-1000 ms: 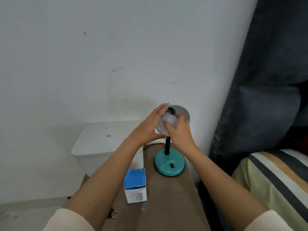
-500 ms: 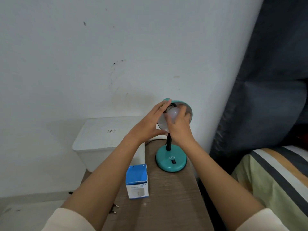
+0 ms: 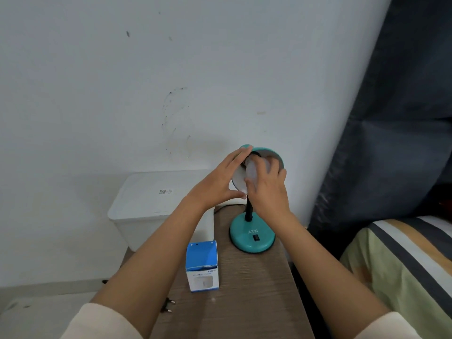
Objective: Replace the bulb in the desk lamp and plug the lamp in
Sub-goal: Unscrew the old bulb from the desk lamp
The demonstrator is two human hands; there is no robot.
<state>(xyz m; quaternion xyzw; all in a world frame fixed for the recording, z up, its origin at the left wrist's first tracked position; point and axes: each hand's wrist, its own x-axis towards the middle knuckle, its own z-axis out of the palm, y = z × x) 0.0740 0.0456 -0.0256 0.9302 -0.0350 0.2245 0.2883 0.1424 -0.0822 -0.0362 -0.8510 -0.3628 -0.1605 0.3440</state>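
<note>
A teal desk lamp [image 3: 252,237] stands on a brown wooden table [image 3: 244,289], its shade tilted toward me. My left hand [image 3: 217,182] grips the left rim of the shade. My right hand [image 3: 267,189] is wrapped around a white bulb [image 3: 252,172] that sits inside the shade; its base is hidden. A blue and white bulb box [image 3: 202,266] stands upright on the table in front of the lamp. The lamp's black plug [image 3: 167,305] lies loose at the table's left edge, beside my left forearm.
A white lidded plastic bin [image 3: 156,204] stands left of the table against the white wall. A dark curtain [image 3: 391,143] hangs at the right. A bed with a striped cover [image 3: 403,265] lies close to the table's right side.
My right hand's fingers have shifted around the bulb inside the shade. My left hand stays on the shade rim. The view has shifted slightly.
</note>
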